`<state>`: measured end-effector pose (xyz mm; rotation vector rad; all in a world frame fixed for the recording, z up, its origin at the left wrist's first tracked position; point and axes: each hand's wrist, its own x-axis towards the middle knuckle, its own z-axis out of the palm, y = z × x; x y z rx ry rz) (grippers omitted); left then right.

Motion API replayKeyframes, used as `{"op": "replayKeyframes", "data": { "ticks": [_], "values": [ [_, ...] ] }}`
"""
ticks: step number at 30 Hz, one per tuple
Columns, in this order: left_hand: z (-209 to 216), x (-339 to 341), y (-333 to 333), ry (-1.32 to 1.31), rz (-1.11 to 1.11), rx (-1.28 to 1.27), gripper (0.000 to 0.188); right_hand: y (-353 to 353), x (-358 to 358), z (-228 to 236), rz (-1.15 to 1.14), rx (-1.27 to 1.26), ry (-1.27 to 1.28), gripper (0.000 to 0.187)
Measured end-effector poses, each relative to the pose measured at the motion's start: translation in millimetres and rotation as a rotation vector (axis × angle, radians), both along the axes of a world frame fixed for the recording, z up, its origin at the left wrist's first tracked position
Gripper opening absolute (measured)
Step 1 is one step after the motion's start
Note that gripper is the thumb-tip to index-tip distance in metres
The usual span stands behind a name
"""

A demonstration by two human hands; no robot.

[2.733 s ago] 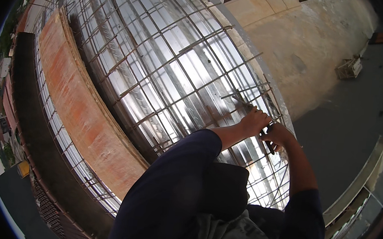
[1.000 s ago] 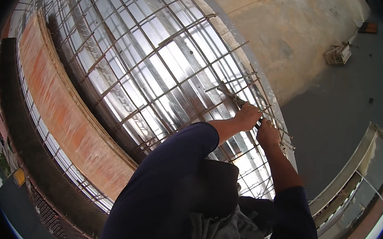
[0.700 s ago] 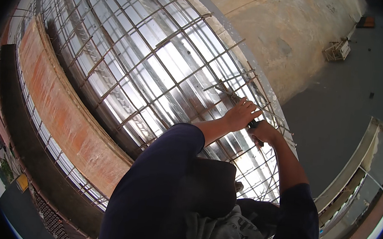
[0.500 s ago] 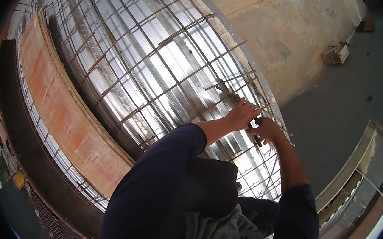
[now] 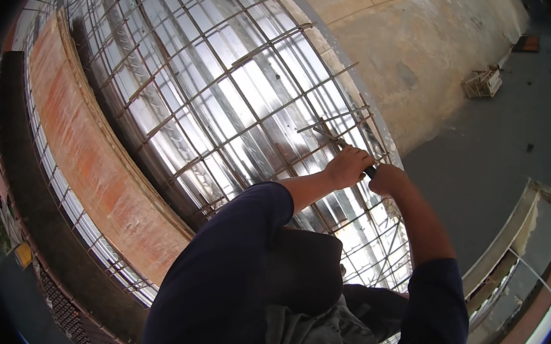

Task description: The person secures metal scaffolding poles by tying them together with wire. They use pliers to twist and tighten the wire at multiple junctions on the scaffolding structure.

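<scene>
My left hand point(image 5: 349, 167) is closed at the right edge of a grid of thin steel rebar point(image 5: 264, 116); its fingers curl down beside a bar, and what they hold is hidden. Just right of it, my right hand point(image 5: 389, 181) is wrapped round a dark-handled tool point(image 5: 370, 171). Only a short stretch of the handle shows between both hands; its working end is out of sight. A short loose-looking bar end point(image 5: 324, 130) pokes out beyond my left fingers. Shiny ribbed metal sheeting point(image 5: 230, 95) lies beneath the grid.
A long orange-brown plywood board point(image 5: 87, 134) lies along the left side. To the right, past the sheeting's edge, the level drops to a grey floor point(image 5: 482, 159), where a small crate-like frame point(image 5: 483, 82) stands. A concrete ledge point(image 5: 501, 243) is at lower right.
My right hand has turned and shifted slightly up and right, its forearm swinging outward. The tool's lower handle, visible before, is now covered. My left hand has barely moved.
</scene>
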<state>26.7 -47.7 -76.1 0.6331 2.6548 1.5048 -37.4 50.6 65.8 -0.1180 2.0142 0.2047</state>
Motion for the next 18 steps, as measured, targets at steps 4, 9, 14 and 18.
{"op": "replayKeyframes", "data": {
  "ticks": [4,9,14,18],
  "values": [
    [-1.7,-7.0,7.3,-0.029,0.087,-0.058,0.036,-1.9,17.4,-19.5,0.256,0.083,0.281,0.04],
    [-2.4,-7.1,8.6,-0.034,0.211,0.064,0.036,-33.1,26.4,-8.3,0.483,0.287,0.455,0.046],
    [-5.2,-11.2,9.5,-0.01,0.38,0.269,0.029,-42.6,18.7,-15.0,0.752,0.354,0.461,0.037],
    [-24.0,-22.9,9.0,-0.211,0.175,0.19,0.017,-46.6,-5.1,-11.8,0.631,0.246,0.154,0.027]
  ]
}}
